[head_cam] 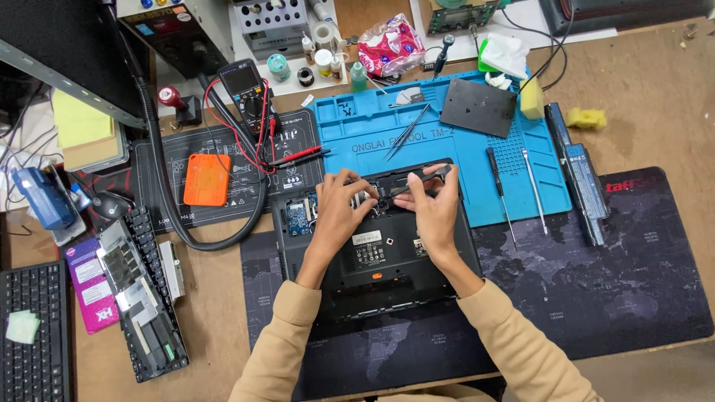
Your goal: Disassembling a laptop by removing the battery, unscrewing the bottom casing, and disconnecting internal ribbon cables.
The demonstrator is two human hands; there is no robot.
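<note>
A black laptop base (376, 264) lies upside down on a dark world-map desk mat (581, 283), its far part opened so circuit boards show. My left hand (339, 208) rests on the open area with its fingertips on the inner parts. My right hand (436, 208) pinches a thin black tool or strip (424, 179) that points up and right over the same spot. Both sleeves are tan. What lies under my fingers is hidden.
A blue silicone work mat (447, 141) behind the laptop holds tweezers (406, 132), two screwdrivers (503, 193), a black cover plate (479, 106). A long battery (581, 175) lies right. Multimeter (246, 85), orange box (206, 179), removed keyboard (145, 298) lie left.
</note>
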